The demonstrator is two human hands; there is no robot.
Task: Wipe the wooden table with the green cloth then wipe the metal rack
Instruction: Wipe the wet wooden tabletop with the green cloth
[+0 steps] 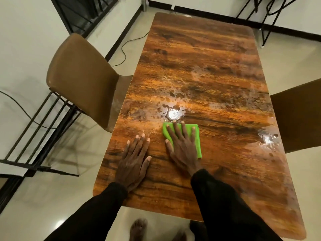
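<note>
A long wooden table (199, 54) runs away from me, shiny and streaked with wet patches near its middle and right edge. On its near part lies the folded green cloth (196, 138). My right hand (182, 146) presses flat on the cloth, fingers spread. My left hand (134, 160) rests flat on the bare wood just left of it, holding nothing. A black metal rack (36, 129) stands on the floor to the left of the table, behind the chair.
A brown chair (81, 80) stands at the table's left side, another chair (298, 115) at the right edge. A black cable (124, 53) trails over the pale floor. More black metal frames (267, 16) stand at the back right. My bare feet (139, 230) show below the table's near edge.
</note>
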